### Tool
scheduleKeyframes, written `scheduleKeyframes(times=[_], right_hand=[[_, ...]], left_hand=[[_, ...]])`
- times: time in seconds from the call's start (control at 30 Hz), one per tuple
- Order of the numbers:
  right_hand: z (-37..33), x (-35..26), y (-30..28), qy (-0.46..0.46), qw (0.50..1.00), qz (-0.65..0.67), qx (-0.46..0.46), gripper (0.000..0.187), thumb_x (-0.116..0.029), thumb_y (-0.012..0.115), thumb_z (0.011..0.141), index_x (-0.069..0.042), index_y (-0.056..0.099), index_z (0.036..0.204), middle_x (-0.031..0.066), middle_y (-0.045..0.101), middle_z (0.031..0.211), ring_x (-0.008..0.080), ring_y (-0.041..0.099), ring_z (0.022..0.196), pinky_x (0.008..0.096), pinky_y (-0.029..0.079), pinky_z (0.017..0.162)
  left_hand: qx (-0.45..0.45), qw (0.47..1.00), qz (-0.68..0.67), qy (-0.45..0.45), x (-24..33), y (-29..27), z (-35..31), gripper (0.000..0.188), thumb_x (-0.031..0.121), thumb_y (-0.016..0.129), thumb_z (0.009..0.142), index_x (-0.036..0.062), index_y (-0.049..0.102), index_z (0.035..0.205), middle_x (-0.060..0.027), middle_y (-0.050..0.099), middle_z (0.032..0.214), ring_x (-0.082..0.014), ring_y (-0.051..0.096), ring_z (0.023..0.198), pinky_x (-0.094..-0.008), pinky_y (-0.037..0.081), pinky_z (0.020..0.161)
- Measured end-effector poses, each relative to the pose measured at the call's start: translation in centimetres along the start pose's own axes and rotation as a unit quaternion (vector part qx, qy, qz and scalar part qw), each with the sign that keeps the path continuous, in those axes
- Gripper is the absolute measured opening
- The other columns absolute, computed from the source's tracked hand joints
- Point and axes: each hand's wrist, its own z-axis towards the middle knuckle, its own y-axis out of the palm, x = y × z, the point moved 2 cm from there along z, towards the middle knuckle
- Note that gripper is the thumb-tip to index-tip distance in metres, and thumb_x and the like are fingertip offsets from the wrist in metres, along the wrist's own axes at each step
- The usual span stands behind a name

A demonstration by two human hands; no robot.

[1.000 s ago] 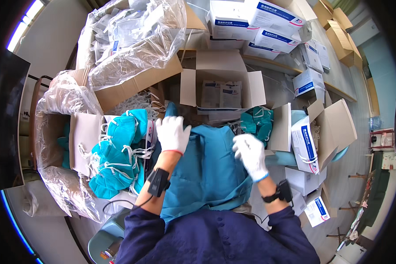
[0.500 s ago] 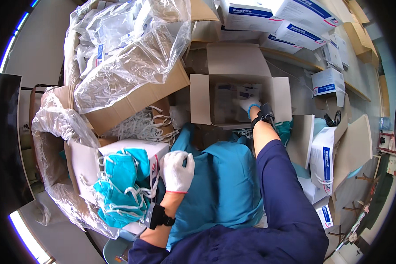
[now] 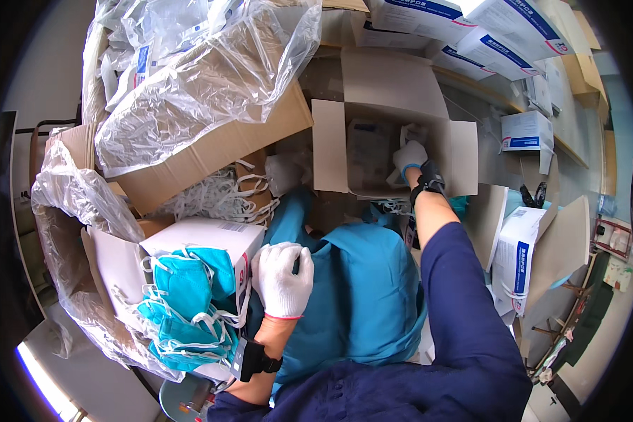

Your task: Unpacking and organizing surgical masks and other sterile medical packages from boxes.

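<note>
My right hand (image 3: pixel 409 155), in a white knit glove with a blue cuff, reaches into an open cardboard box (image 3: pixel 464 156). Its fingers are closed on a crumpled, clear plastic packet (image 3: pixel 414 133) near the box's right wall. Another clear packet (image 3: pixel 368 149) lies in the left part of that box. In a white glove with a red cuff, my left hand (image 3: pixel 283 279) is curled above my blue-clad lap, and nothing shows in its fingers. Just left of it, a pile of teal face masks (image 3: pixel 183 295) with white straps rests against a white carton (image 3: pixel 202 238).
A large carton lined with clear plastic (image 3: pixel 211 105) holds bagged items at the upper left. White straps (image 3: pixel 218 200) lie heaped below it. White-and-blue boxes (image 3: pixel 499 53) are stacked at the upper right. An open carton (image 3: pixel 573 232) stands on the right with a white box (image 3: pixel 515 250).
My right hand has shifted toward the box's right side and now draws up a plastic packet there. My left hand stays curled in place. The view has shifted slightly.
</note>
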Motion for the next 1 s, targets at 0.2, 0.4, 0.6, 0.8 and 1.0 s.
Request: scheduleKeyframes(times=[0.2,0.4,0.6,0.8,1.0], right_hand=[[-7.8,-8.1,-8.3,0.017,0.993,0.101,-0.064,0.053,-0.037,0.071,0.078,0.002,0.068,0.114,0.0285,0.064,0.122,0.0394,0.062,0.116,0.0435,0.051,0.099],[-6.3,-9.3,-8.6,0.060,0.973,0.219,-0.047,0.118,-0.057,0.081,0.066,0.004,0.026,0.151,0.0277,0.053,0.140,0.0397,0.054,0.128,0.0429,0.047,0.105],[2.0,-2.0,-1.1,0.116,0.978,0.173,-0.001,0.121,-0.057,0.081,0.065,0.002,0.022,0.154,0.0245,0.034,0.155,0.0388,0.040,0.140,0.0436,0.039,0.112],[0.3,-6.4,2.8,0.049,0.984,-0.040,0.164,0.132,-0.068,0.082,0.059,0.001,0.020,0.152,0.0213,0.032,0.153,0.0422,0.036,0.139,0.0475,0.033,0.115],[-2.5,-6.1,-0.9,0.220,0.956,0.192,0.038,0.122,-0.062,0.084,0.060,0.000,0.027,0.149,0.0222,0.033,0.152,0.0434,0.039,0.136,0.0459,0.041,0.109]], left_hand=[[0.009,1.000,-0.005,0.006,-0.3,0.0,-0.3,0.007,0.005,0.070,0.082,0.0048,0.065,0.077,-0.0080,0.069,0.082,-0.0294,0.063,0.080,-0.0389,0.047,0.080],[0.012,1.000,-0.018,0.003,-0.3,-0.4,-0.3,0.008,0.005,0.070,0.082,0.0048,0.065,0.075,-0.0078,0.069,0.081,-0.0289,0.063,0.079,-0.0384,0.047,0.079],[-0.004,0.999,-0.034,0.002,0.4,0.5,0.0,0.005,0.005,0.070,0.081,0.0056,0.066,0.078,-0.0075,0.069,0.081,-0.0281,0.064,0.079,-0.0391,0.048,0.083],[-0.006,1.000,-0.017,-0.023,-0.2,-0.7,0.0,0.004,0.005,0.071,0.082,0.0059,0.067,0.080,-0.0061,0.069,0.084,-0.0274,0.064,0.081,-0.0419,0.047,0.092],[0.000,1.000,0.006,-0.027,-0.5,-1.0,0.1,0.004,0.005,0.071,0.081,0.0058,0.067,0.081,-0.0063,0.069,0.084,-0.0274,0.064,0.081,-0.0424,0.048,0.093]])
